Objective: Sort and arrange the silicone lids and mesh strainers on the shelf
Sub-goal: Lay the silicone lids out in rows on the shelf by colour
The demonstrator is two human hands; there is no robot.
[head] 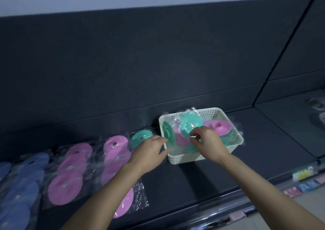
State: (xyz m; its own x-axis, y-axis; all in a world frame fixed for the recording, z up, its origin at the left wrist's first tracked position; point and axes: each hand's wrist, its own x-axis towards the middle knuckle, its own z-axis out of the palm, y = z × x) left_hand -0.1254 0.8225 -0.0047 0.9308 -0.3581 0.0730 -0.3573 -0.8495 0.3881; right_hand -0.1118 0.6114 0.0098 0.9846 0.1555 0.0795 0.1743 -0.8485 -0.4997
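A white perforated basket point(213, 112) stands on the dark shelf point(255, 141) and holds several bagged silicone lids, green point(190, 122) and pink point(219, 125). My right hand point(209, 141) is over the basket, its fingers pinching the clear bag of a green lid. At the basket's left front corner, my left hand point(149, 151) grips the rim with curled fingers. A green lid point(168, 133) leans upright against the basket's left wall. To the left, bagged lids lie in rows: a green one point(141, 137), pink ones point(115, 143) point(70, 173) and blue ones point(21, 185).
The shelf's back panel point(140, 62) rises behind everything. Bare shelf surface lies right of the basket and in front of it. Price labels point(302, 175) line the front edge at the right. A blurred object point(316, 103) sits on the adjoining shelf at far right.
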